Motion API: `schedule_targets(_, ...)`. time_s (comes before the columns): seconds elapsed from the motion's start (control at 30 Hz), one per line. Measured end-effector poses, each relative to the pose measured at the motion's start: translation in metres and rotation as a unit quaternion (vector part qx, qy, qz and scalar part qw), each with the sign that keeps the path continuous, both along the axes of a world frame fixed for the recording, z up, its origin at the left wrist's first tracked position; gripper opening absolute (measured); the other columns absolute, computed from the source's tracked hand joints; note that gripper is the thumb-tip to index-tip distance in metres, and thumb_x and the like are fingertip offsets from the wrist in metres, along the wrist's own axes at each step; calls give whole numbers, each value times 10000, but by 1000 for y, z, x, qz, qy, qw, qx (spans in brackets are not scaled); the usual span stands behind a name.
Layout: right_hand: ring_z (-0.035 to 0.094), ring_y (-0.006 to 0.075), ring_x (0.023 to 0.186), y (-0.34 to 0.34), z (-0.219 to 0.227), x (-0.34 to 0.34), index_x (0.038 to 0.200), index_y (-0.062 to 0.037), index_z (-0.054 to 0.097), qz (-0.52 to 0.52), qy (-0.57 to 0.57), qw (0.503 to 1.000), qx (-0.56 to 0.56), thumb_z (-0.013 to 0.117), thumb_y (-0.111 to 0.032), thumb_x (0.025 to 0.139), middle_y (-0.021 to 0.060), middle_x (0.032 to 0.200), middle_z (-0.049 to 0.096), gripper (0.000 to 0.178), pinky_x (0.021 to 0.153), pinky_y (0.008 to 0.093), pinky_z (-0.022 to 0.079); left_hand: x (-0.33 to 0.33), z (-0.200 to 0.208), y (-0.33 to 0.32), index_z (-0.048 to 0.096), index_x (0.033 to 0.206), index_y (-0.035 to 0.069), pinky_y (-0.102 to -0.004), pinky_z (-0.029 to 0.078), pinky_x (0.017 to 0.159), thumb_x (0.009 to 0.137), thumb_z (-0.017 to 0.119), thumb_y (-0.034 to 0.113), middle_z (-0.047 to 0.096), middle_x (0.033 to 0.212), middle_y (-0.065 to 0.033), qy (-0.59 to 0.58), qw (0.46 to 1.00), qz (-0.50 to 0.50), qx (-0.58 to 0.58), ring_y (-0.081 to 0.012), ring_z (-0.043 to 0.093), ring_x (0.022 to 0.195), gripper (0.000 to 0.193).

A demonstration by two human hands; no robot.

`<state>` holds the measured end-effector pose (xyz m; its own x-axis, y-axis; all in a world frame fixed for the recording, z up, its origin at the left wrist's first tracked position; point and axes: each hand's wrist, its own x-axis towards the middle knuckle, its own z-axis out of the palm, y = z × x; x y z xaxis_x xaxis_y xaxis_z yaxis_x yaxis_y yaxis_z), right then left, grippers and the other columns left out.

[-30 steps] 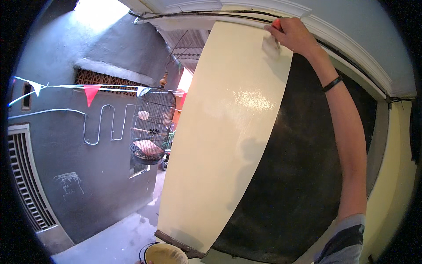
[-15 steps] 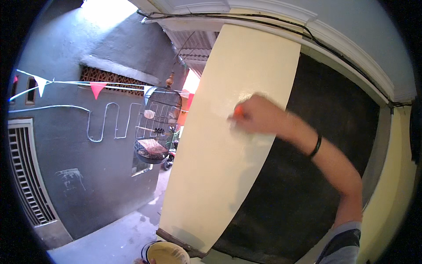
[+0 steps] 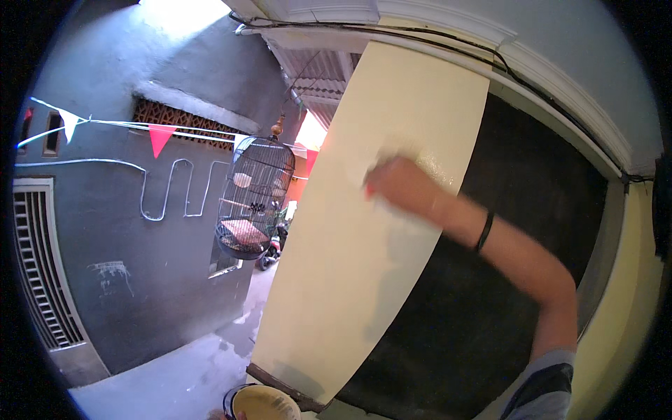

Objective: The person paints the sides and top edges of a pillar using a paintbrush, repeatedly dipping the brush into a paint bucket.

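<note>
In front of a tall pale-yellow wall strip [image 3: 329,294], my right hand [image 3: 406,183] is raised and closed around a red-handled painting tool [image 3: 369,191]. Motion smears the hand, and the tool's working end cannot be made out. The wall shines wet beside my knuckles. At the bottom edge, my left hand [image 3: 241,416] grips the rim of a bucket [image 3: 264,402] with cream-yellow paint inside. Only its thumb and a bit of finger show there.
A dark panel [image 3: 490,266] adjoins the strip on the right. Left of it hangs a birdcage [image 3: 255,199], close to a string of pennants [image 3: 161,138] along a grey wall [image 3: 168,273]. Black cables [image 3: 420,43] run overhead. A dark ledge [image 3: 283,387] edges the strip's foot.
My right hand has moved slightly across the wall, its wrist turning, still holding the red-handled tool. The view has shifted a little. My left hand and the bucket stay nearly in place.
</note>
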<state>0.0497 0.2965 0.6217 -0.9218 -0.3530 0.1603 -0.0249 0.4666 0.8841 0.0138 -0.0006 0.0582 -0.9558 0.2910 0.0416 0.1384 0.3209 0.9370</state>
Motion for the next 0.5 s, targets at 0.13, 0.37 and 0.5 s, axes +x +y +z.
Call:
schedule_targets(0.13, 667, 313, 651, -70, -56, 11, 762, -116, 673, -60, 4, 998, -22, 619, -257, 925, 90, 662, 650, 223, 658, 427, 534, -1, -3, -5, 594, 835, -41, -504, 439, 672, 970, 558, 519, 616, 770, -246, -1, 1000, -10, -11, -426, 572, 729, 577)
schedule_targets(0.37, 639, 140, 549, -39, 135, -2, 739, -2, 676, -24, 238, 939, -245, 643, -319, 956, 85, 602, 662, 386, 566, 313, 516, -3, -18, 3, 592, 837, -38, -512, 431, 668, 953, 560, 562, 616, 774, -246, 2, 1000, 4, -12, -430, 566, 725, 611)
schedule_targets(0.5, 630, 312, 562, -59, 187, -9, 730, -4, 676, 4, 332, 942, 43, 630, -367, 955, 149, 601, 631, 429, 586, 413, 511, 0, -4, -3, 582, 827, -27, -506, 430, 679, 959, 557, 554, 608, 787, -235, -15, 1000, 2, -6, -427, 558, 737, 596)
